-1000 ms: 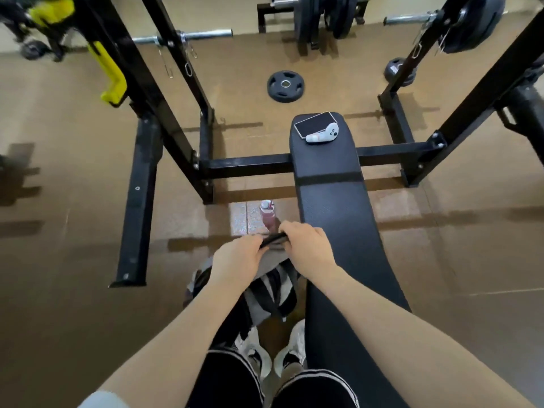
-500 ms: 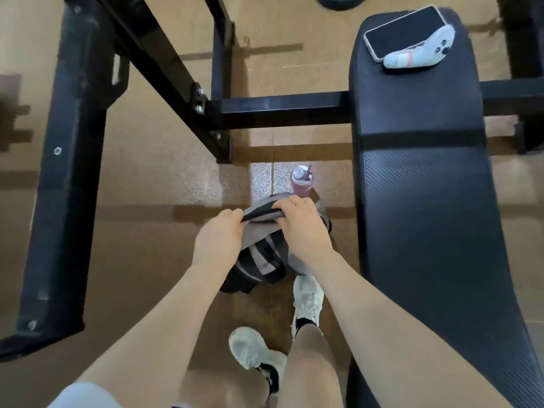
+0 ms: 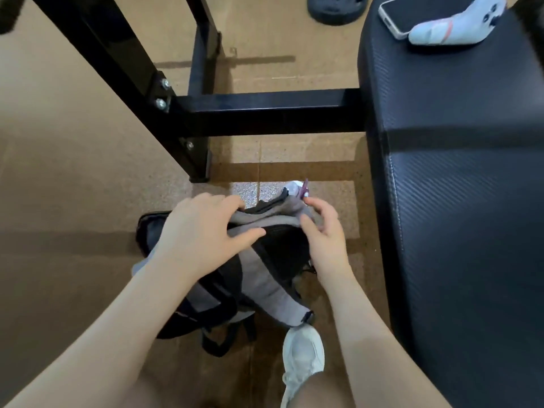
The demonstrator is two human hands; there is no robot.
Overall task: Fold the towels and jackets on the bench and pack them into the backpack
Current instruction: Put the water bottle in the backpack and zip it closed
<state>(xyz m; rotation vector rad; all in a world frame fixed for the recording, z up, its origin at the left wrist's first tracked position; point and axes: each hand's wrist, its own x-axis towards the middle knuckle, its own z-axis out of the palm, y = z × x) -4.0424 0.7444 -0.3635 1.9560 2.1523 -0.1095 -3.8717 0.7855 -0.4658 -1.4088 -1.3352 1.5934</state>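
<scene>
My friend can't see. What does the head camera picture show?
A person's left hand and right hand are at the open top of a grey and black backpack on the floor beside a black bench. A phone and a white controller lie on the bench.
</scene>
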